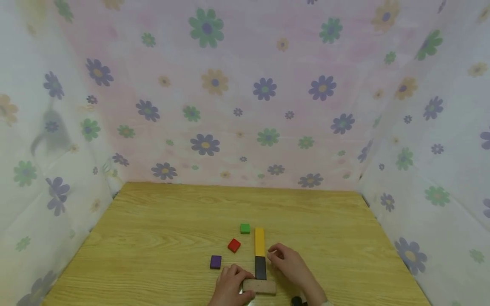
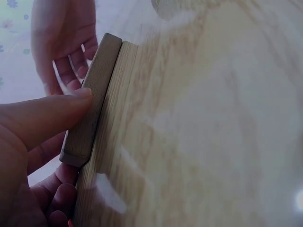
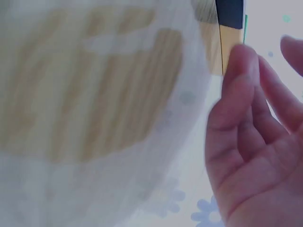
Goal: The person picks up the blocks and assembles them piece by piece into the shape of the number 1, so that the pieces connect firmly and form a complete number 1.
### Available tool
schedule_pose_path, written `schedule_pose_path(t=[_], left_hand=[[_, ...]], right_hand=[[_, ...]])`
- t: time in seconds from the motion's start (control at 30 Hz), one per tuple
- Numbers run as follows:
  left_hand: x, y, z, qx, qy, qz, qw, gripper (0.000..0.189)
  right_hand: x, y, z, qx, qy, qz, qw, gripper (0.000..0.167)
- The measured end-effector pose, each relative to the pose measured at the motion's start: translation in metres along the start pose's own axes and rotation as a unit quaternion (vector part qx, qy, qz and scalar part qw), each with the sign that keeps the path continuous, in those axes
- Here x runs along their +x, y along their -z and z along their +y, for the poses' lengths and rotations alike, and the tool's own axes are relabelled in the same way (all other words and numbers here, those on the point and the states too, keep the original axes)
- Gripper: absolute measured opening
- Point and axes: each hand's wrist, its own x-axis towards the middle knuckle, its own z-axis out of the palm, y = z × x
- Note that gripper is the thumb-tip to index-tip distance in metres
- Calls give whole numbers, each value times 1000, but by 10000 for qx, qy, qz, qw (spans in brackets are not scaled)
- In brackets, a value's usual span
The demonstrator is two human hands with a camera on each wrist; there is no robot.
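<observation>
Tan block point(image 1: 263, 287) gripped in left hand point(image 1: 231, 285); right hand point(image 1: 292, 265) beside black block point(image 1: 260, 268).

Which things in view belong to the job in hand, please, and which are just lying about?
Apparently in use:
- tan block, held by the left hand
- black block and yellow piece, near the right hand

Apparently lying about:
- green block
- red block
- purple block

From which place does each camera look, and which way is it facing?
Head: worn on the head, facing forward and down at the table; left hand and right hand show.
Left wrist: worn there, facing the tan block; left hand near, right hand beyond.
Right wrist: worn there, facing the table and black block; right hand shows.
Head and left wrist share the tan block.
</observation>
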Motion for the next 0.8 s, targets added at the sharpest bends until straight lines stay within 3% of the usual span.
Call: schedule_pose_path(t=[0.3, 0.57, 0.8], left_hand=[[1, 0, -1, -132, -27, -49, 9999, 26], [2, -3, -7, -99, -182, 64, 9998, 26], [3, -4, -10, -108, -209, 73, 9997, 27]], right_hand=[[25, -8, -23, -659, 463, 663, 9945, 22], [44, -20, -37, -1378, 963, 933, 9813, 26], [59, -22, -45, -1764, 983, 885, 9754, 31]])
